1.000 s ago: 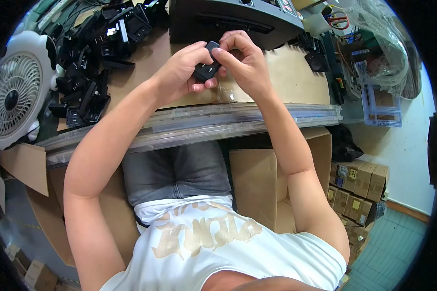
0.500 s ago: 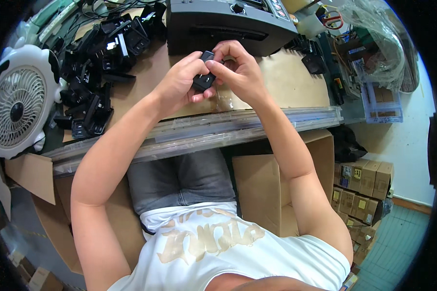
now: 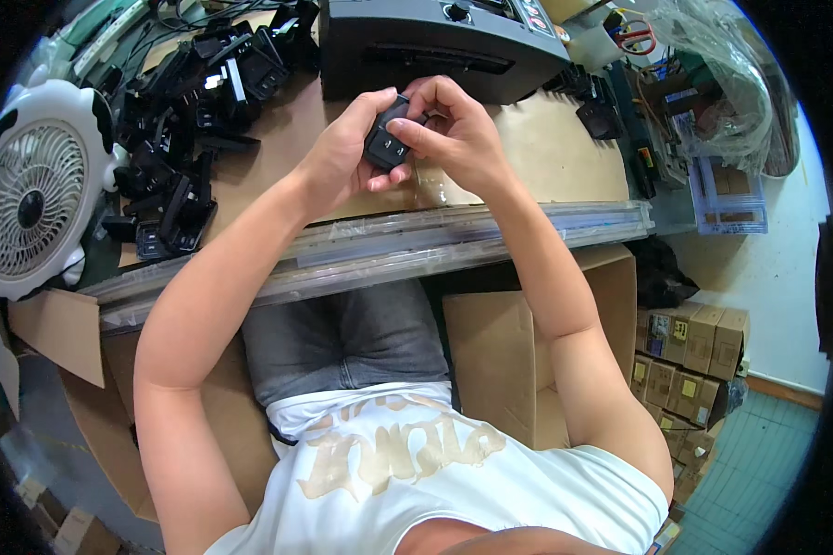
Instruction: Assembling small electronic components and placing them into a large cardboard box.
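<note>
Above the near part of the brown tabletop, my two hands hold a small black plastic device [image 3: 385,148], box-shaped, with small light marks or metal bits on its upper face. My left hand [image 3: 347,146] cradles it from the left, fingers curled beneath and the thumb along its far left edge. My right hand [image 3: 453,134] grips its right side, thumb pressed on the face and index finger bent at the far end. Whatever the right fingertips touch behind it is hidden. A heap of black plastic parts [image 3: 241,79] lies to the left of my hands.
Just beyond my hands stands a dark grey machine [image 3: 416,55] with a knob. At left is a white fan [image 3: 32,208]. More black parts [image 3: 600,116] and red-handled scissors [image 3: 635,39] are at the right. Open cardboard boxes [image 3: 491,361] flank my legs below the taped table edge [image 3: 389,250].
My left thumb has shifted from the device's face to its far left edge, uncovering more of that face. The right hand stays nearly in place, thumb still on the device.
</note>
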Tool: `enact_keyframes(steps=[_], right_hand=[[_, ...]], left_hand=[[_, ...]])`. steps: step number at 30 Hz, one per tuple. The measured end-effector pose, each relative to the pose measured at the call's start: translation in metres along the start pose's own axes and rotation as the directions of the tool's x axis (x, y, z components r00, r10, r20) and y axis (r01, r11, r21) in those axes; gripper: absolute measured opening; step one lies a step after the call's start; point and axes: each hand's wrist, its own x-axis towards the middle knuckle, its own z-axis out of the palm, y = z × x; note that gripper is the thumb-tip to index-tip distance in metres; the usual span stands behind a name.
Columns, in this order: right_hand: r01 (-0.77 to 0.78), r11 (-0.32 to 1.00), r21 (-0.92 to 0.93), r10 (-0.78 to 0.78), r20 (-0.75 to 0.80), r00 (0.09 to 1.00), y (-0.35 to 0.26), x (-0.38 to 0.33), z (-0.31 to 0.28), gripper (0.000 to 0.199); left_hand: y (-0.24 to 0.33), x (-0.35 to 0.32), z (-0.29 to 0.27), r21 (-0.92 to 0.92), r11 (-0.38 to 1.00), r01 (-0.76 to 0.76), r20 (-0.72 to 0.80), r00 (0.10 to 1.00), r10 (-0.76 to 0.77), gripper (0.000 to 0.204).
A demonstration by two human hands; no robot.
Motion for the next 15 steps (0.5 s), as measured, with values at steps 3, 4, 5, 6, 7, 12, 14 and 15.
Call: enact_keyframes(steps=[3, 4, 5, 6, 7, 12, 14, 15], right_hand=[[-0.008, 1.000, 0.012, 0.008, -0.008, 1.000, -0.002, -0.002, 0.002, 0.019], [-0.011, 1.000, 0.017, 0.011, -0.013, 1.000, -0.004, -0.002, 0.003, 0.019], [-0.013, 1.000, 0.022, 0.013, -0.017, 1.000, -0.006, -0.002, 0.003, 0.019], [-0.013, 1.000, 0.021, 0.013, -0.022, 1.000, -0.008, -0.002, 0.004, 0.019], [-0.046, 0.996, 0.074, 0.047, -0.013, 0.999, -0.009, -0.001, 0.004, 0.018], [-0.170, 0.950, 0.261, 0.171, 0.019, 0.985, -0.013, 0.001, 0.006, 0.019], [-0.233, 0.918, 0.321, 0.239, 0.022, 0.971, -0.011, 0.002, 0.004, 0.020], [-0.263, 0.899, 0.350, 0.271, 0.025, 0.962, -0.011, 0.003, 0.003, 0.021]], left_hand=[[-0.002, 0.001, -0.002, 0.063, 0.998, -0.025, 0.003, 1.000, 0.024, 0.044], [-0.003, 0.001, -0.002, 0.096, 0.995, -0.038, 0.007, 0.999, 0.038, 0.046], [-0.004, 0.001, -0.003, 0.128, 0.990, -0.052, 0.011, 0.999, 0.051, 0.048], [-0.004, 0.001, -0.003, 0.130, 0.990, -0.049, 0.015, 0.999, 0.048, 0.048], [-0.005, 0.001, -0.004, 0.150, 0.987, -0.052, 0.010, 0.999, 0.051, 0.048], [-0.005, 0.001, -0.002, 0.200, 0.978, -0.053, -0.023, 0.998, 0.059, 0.051], [-0.005, 0.002, 0.000, 0.165, 0.985, -0.046, -0.070, 0.996, 0.058, 0.053], [-0.004, 0.003, 0.001, 0.149, 0.988, -0.043, -0.092, 0.994, 0.057, 0.053]])
